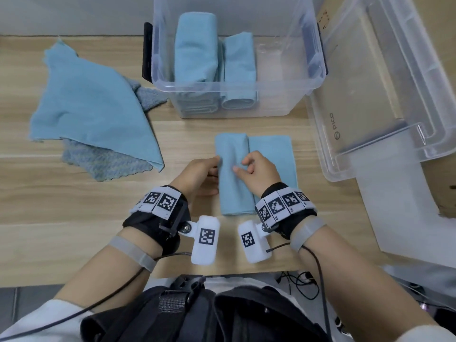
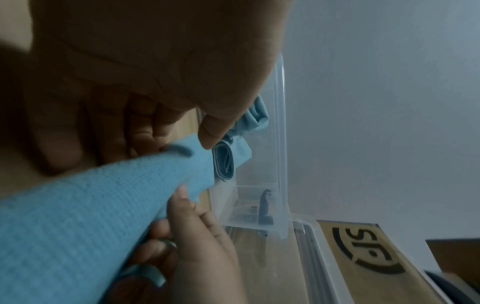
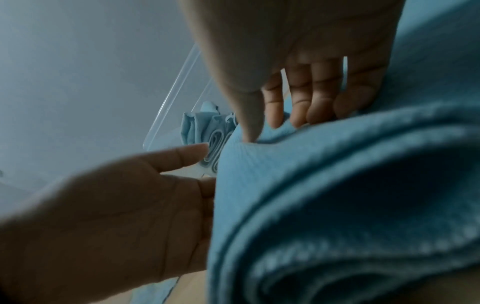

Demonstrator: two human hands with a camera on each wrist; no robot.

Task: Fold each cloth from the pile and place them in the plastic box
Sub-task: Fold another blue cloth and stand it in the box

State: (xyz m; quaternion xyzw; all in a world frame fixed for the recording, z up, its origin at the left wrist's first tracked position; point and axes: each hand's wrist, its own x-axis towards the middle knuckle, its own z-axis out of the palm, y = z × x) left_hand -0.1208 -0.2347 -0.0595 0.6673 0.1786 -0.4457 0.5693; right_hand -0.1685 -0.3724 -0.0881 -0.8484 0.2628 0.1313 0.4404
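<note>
The blue cloth (image 1: 255, 169) runs lengthwise straight ahead between both hands, left hand (image 1: 201, 174) gripping its rolled edge, right hand (image 1: 259, 172) pinching the top fold.

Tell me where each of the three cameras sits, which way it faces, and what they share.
Head: worn on the head, facing down at the table; shows both forearms, left hand, right hand on the cloth.
Left wrist: on the left wrist, facing along the palm toward the plastic box; shows left fingers.
Right wrist: on the right wrist, facing along the palm toward the box; shows right fingers.
Shared: all three show the cloth, both hands and the folded cloths in the box.
</note>
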